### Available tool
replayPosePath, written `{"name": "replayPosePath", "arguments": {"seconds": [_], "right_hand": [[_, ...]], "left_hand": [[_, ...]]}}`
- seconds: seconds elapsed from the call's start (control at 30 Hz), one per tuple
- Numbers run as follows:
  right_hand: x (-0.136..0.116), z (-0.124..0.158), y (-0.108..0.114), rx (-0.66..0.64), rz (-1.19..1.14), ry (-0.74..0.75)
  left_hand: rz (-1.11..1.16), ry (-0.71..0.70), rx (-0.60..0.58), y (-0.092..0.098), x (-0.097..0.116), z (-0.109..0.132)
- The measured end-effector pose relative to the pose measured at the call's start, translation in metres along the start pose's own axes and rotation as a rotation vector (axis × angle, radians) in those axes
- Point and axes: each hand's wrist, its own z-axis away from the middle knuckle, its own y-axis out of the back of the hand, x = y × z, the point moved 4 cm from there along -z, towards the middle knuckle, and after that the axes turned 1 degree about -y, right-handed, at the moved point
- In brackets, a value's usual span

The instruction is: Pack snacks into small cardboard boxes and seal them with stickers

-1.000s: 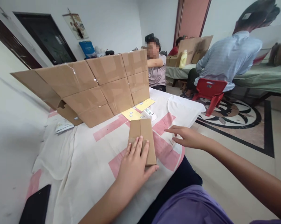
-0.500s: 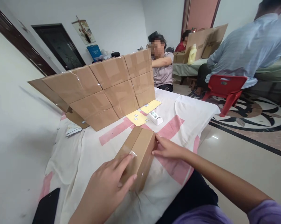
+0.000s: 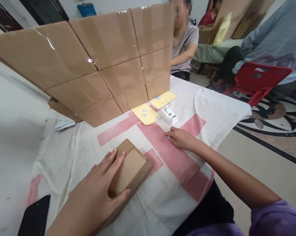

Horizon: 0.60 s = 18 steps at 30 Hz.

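A small flat cardboard box (image 3: pixel 131 162) lies on the white cloth with pink stripes (image 3: pixel 167 193), close to me. My left hand (image 3: pixel 96 193) lies flat on its top, fingers stretched out and thumb along its near edge. My right hand (image 3: pixel 182 139) rests on a pink stripe further right, its fingers curled into a pinch. A tiny bluish-white sticker (image 3: pixel 167 137) shows at the fingertips. Just beyond that hand stand a small white dispenser (image 3: pixel 169 114) and two yellow sheets (image 3: pixel 145 114) carrying similar stickers.
A tall wall of taped cardboard boxes (image 3: pixel 101 65) stands across the table's far side. A black phone (image 3: pixel 34 219) lies at the near left corner, papers (image 3: pixel 64 124) at far left. A seated person (image 3: pixel 184 49) is behind the table; a red chair (image 3: pixel 258 78) stands on the right.
The box, tilted up on edge between both hands, now lies flat under my left hand. My right hand let go of it and moved toward the dispenser. The view dipped closer to the table.
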Motion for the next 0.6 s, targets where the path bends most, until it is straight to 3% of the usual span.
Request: {"name": "replayPosePath", "arguments": {"seconds": [0.1,0.4,0.6], "right_hand": [[0.009,-0.001,-0.003,-0.058,-0.034,0.008],[0.008,0.007,-0.007,0.094,-0.137,-0.048],[0.009,0.01,-0.002,0.209,-0.431,0.037]], "left_hand": [[0.013,0.025,-0.008,0.001,0.003,0.0],[0.015,0.125,-0.101,0.016,0.018,-0.007],[0.017,0.116,-0.098,0.016,0.023,0.001]]}}
